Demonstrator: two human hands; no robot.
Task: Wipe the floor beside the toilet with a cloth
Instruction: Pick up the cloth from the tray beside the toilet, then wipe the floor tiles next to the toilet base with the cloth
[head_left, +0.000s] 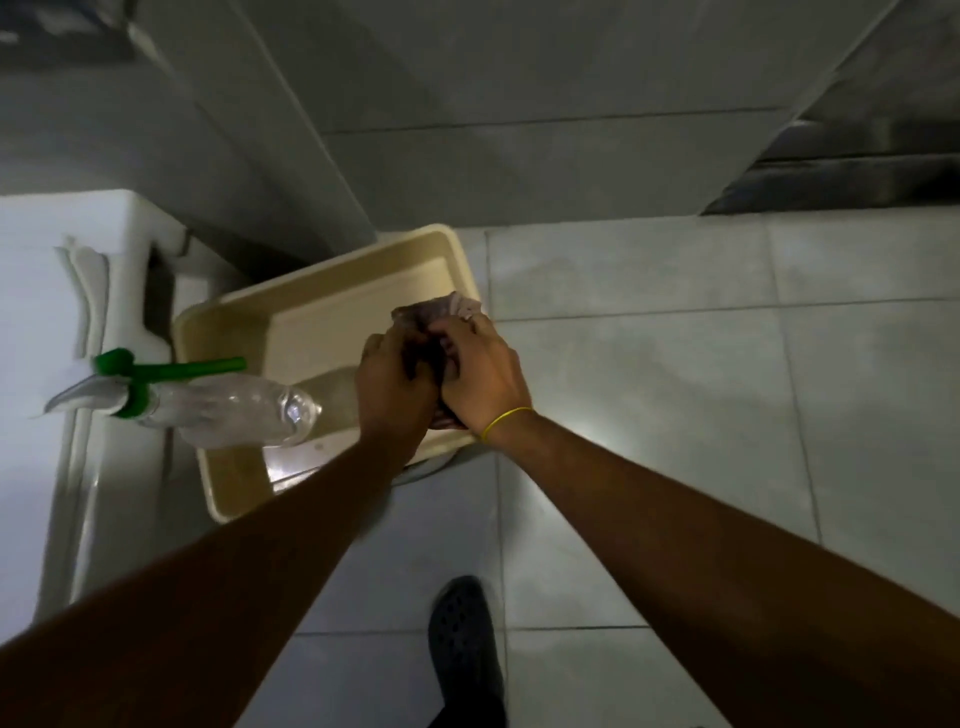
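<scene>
Preparatory step, viewed from above, left to right: white toilet (62, 322) at the left edge, with a clear spray bottle (228, 410) with green trigger head lying across from the toilet onto the near left rim of a beige basin (249, 312) that stands on the tiled floor (675, 364) just beside the toilet; left hand (395, 384) and right hand (480, 371), the latter wearing a yellow wrist band (506, 421), meet over the basin's right side. Both hands have their fingers curled tight around a bunched cloth (436, 312), a dark, mottled, crumpled wad, of which only a lighter end shows beyond the knuckles; whether it is wet cannot be told. The posture suggests wringing or gathering the cloth over the basin, so wiping appears not yet begun. The next move would call for carrying the cloth down to the floor beside the toilet and spreading it flat under one palm. A dark shoe (462, 654) stands on the tiles below
</scene>
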